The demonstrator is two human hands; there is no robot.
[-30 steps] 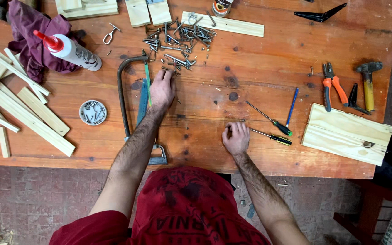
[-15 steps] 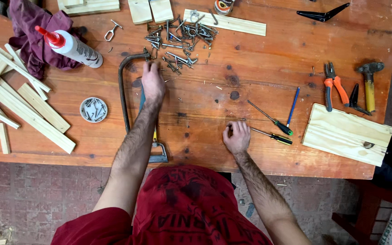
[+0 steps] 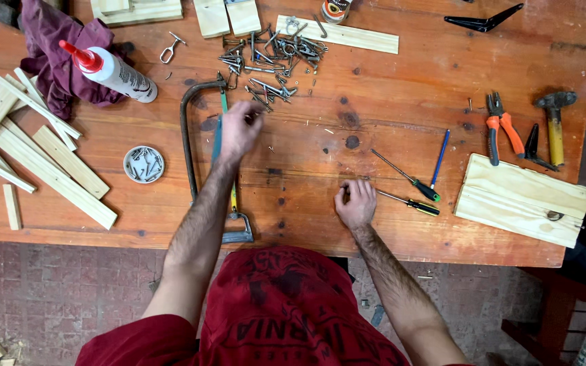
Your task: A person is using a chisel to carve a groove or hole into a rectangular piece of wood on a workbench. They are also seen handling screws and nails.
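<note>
— Where's the left hand?

— Stretched out over the wooden counter, above the hacksaw that lies with its curved frame to the left and its handle toward the near edge. The fingers are loosely curled and point at the pile of screws and nails just beyond them. The hand is blurred, so I cannot tell whether it pinches a small piece or holds nothing.

— And the right hand?

— Resting knuckles-up on the counter near its front edge, fingers curled under into a narrow fist. Whether anything sits inside it, I cannot tell. Just to its right lie two screwdrivers with dark handles, one touching close to the fingers, and a blue pen beside them.

— What else is around?

— A glue bottle with a red cap lies on a purple rag at the far left, with loose wooden slats in front of it. A small round tin of nails sits left of the hacksaw. Far right: orange-handled pliers, a hammer, and a pale wooden board at the counter's corner.
</note>
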